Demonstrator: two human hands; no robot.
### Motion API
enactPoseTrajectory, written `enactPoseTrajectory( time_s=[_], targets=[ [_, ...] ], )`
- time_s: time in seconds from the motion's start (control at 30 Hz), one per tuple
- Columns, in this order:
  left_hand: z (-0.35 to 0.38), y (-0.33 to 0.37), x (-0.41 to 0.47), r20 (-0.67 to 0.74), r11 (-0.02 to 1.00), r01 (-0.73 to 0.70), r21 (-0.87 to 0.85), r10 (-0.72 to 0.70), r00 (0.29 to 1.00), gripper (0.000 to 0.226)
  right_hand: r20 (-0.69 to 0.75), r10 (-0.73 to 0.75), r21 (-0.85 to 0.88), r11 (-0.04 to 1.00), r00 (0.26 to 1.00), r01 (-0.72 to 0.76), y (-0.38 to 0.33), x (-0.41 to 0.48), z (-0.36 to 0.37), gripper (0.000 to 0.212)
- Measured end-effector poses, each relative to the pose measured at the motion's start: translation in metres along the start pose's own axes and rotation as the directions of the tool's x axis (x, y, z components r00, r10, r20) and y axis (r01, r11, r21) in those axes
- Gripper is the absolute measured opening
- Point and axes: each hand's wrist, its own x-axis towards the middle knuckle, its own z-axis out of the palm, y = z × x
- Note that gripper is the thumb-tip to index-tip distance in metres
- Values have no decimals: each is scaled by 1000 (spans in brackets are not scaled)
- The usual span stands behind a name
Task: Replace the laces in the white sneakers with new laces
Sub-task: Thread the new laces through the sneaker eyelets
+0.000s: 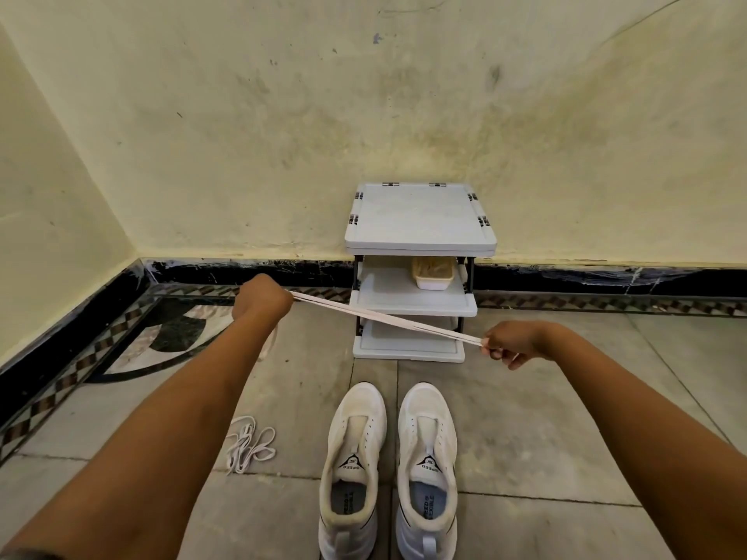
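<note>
Two white sneakers stand side by side on the floor, toes pointing away from me, the left sneaker [353,458] and the right sneaker [427,458]; neither has laces in its eyelets. A pale lace [384,319] is stretched taut, doubled, between my hands above the floor. My left hand [262,299] grips one end in a fist, and a loose tail hangs below it. My right hand [510,341] pinches the other end. A bundle of white laces [248,444] lies loose on the floor to the left of the sneakers.
A small grey three-tier plastic rack [418,220] stands against the yellowish wall ahead. A cream tub [433,272] sits on its middle shelf. The floor is grey tile with a black patterned border [60,381] along the left and back.
</note>
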Motion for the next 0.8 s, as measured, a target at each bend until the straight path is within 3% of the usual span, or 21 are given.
enactPoseTrajectory(
  time_s=[0.17,0.37,0.5,0.57,0.63,0.73,0.8],
  targets=[
    [-4,1,-2,-11,999,19,-28,-20,1000,28,-141,-30,32,999,990,35,3,-5,-3,27],
    [-14,-1,-12,21,996,-4,-86,5,1000,24,-354,-28,274,953,935,132,1,-10,-10,20],
    [-17,7,-34,176,952,-113,-286,168,970,21,-507,72,105,994,859,-21,5,-24,-23,16],
    [-19,17,-50,226,913,-118,-391,219,949,25,-611,110,-6,990,784,-143,8,-40,-28,9],
    [-23,31,-67,288,874,-95,-477,257,923,27,-663,95,-64,981,743,-183,10,-54,-30,15],
    [-25,54,-90,388,774,-2,-634,320,865,21,-602,55,-109,983,796,-150,-2,-67,-27,34],
    [-24,68,-103,394,680,51,-732,360,846,22,-542,-14,-81,996,840,-36,-16,-70,-20,42]
  ],
)
